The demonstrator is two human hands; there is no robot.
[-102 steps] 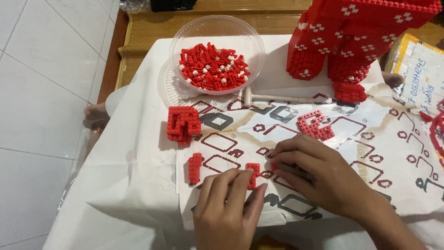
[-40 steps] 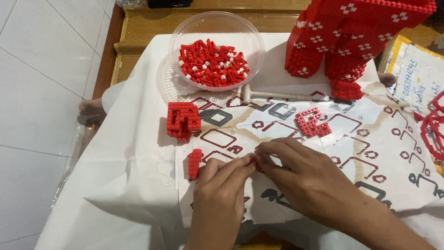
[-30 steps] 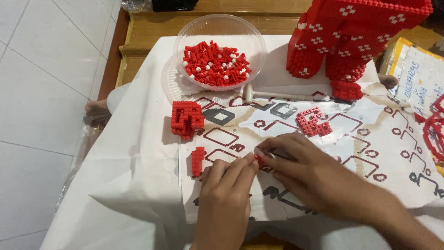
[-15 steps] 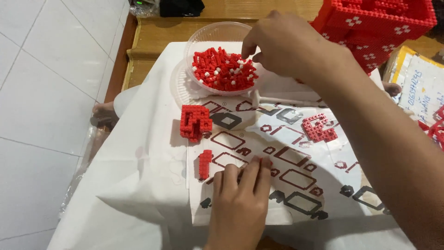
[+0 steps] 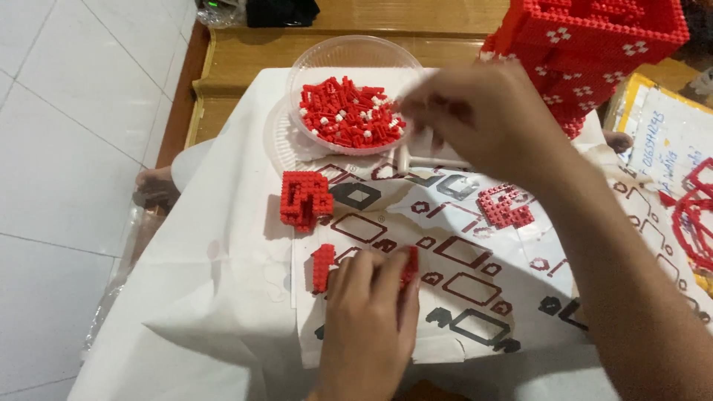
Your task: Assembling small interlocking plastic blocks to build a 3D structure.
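Red brick strip (image 5: 411,266) sits nearest the camera, pinned on the printed instruction sheet (image 5: 475,297) under the left hand (image 5: 368,319); fingers curled down over it, thumb side pressing it flat, so clamped on that piece. Just left of those fingers, a second short red strip (image 5: 321,267) stands on the sheet, touching or nearly touching the fingertips, can't tell which. Further up-left, a blocky red sub-assembly (image 5: 304,199) rests on the white cloth (image 5: 223,297), apart from both hands. Right of centre, a flat red-and-white plate section (image 5: 505,206) lies on the sheet, just below the right forearm. Right hand (image 5: 475,122) is blurred, hovering at the right rim of the clear plastic bowl (image 5: 327,59); fingers bunched together, can't tell if they pinch anything. Bowl holds loose red and white bricks (image 5: 345,119). Far right, a tall red brick tower (image 5: 594,44) stands beyond the right hand, on the wooden table (image 5: 245,59).
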